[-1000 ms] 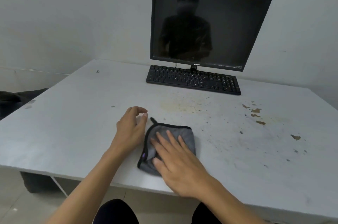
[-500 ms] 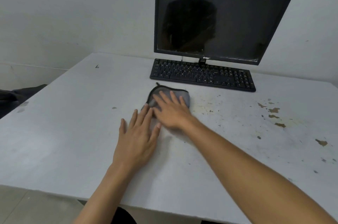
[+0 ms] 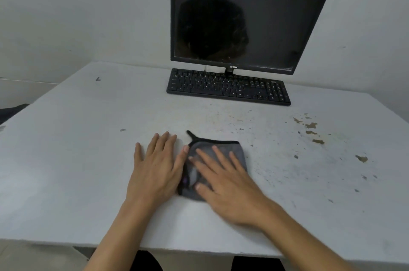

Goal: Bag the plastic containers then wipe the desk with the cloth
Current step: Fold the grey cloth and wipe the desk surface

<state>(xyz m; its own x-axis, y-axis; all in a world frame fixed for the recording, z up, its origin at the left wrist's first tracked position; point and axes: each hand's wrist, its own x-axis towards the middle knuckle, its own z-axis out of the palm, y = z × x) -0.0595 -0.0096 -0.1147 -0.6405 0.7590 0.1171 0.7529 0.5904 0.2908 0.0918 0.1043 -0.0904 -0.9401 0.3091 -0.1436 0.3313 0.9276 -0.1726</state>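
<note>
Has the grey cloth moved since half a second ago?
Yes. The cloth has slid back toward the near edge of the desk, away from the keyboard, under the right hand.

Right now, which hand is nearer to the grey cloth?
Right. The right hand lies flat on top of the grey cloth, fingers spread; the left hand lies flat on the desk beside the cloth's left edge.

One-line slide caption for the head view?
Right hand presses a folded grey cloth onto the stained white desk, left hand flat beside it, keyboard and dark monitor behind.
</note>
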